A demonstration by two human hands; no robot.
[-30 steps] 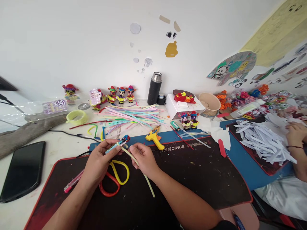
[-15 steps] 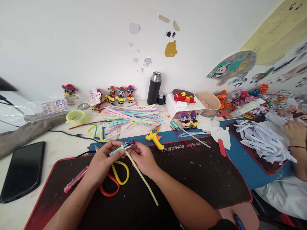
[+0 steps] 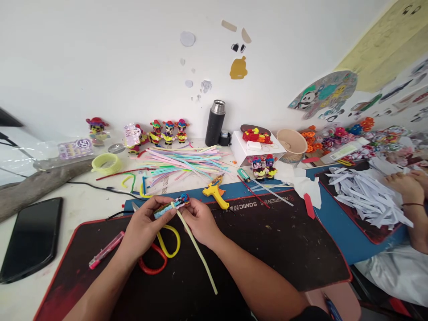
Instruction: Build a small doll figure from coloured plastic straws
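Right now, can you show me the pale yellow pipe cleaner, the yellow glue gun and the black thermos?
Pale yellow pipe cleaner (image 3: 197, 247): head view, middle of its dangling length.
Yellow glue gun (image 3: 215, 191): head view, its body.
Black thermos (image 3: 215, 126): head view, its side.

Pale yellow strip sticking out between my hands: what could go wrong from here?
The long end of the pale yellow strip trails unheld, so it might snag or twist. The left hand and right hand hide part of the small colourful piece, so a shift there could go unnoticed. The scissors, partly hidden by the left hand, might get bumped.
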